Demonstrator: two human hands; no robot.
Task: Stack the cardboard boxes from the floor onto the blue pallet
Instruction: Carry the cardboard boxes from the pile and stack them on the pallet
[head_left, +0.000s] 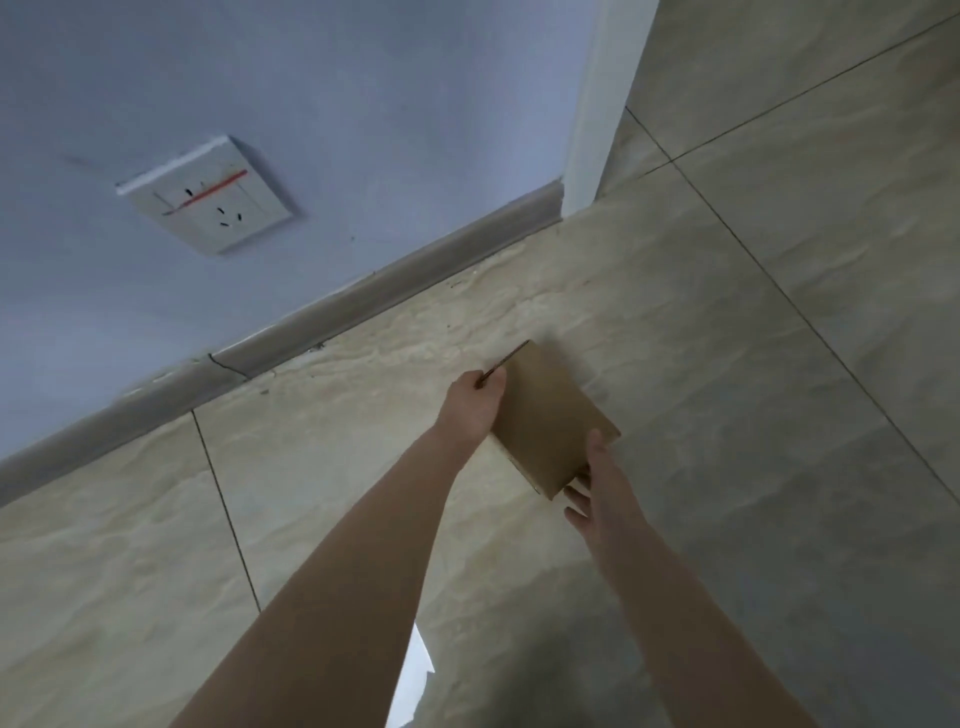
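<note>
A small cardboard box (553, 418) is held low over the tiled floor (779, 364), the right hand (597, 488) closed on its near corner, the left hand (475, 402) on its far edge. Beyond, only skirting and wall socket (208, 195) are seen; no pallet is visible, so stacking is judged unfinished.

This looks like an ordinary indoor room, home or office (which one is unclear): glossy beige marble-patterned floor tiles (753, 291) at 3 o'clock, a pale lilac painted wall (363, 104) with a grey skirting board (363, 291), and a white plastic wall socket (210, 195) at 10 o'clock.
</note>
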